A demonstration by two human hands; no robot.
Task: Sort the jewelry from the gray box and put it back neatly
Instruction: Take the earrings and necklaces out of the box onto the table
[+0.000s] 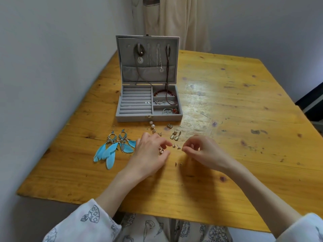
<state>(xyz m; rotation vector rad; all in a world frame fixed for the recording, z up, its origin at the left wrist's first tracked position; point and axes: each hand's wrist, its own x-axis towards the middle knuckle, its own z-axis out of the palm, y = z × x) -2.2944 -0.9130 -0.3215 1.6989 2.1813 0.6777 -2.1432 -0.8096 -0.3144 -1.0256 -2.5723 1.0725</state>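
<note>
The gray jewelry box (134,117) stands open on the wooden table, necklaces hanging in its lid (127,55) and bracelets in its right compartments. In front of it lie two blue feather earrings (113,147), pearl earrings (153,128), a pair of teardrop earrings (176,136), small studs (176,146) and two tiny pieces (178,164). My left hand (150,152) is curled over the table with a small gold earring (161,151) between thumb and fingers. My right hand (201,151) hovers with fingertips pinched together; whether it holds a stud I cannot tell.
The table (227,102) abuts a wall on the left; its front edge is near my lap. A cream curtain (174,20) hangs behind the box. The right half of the tabletop carries no objects.
</note>
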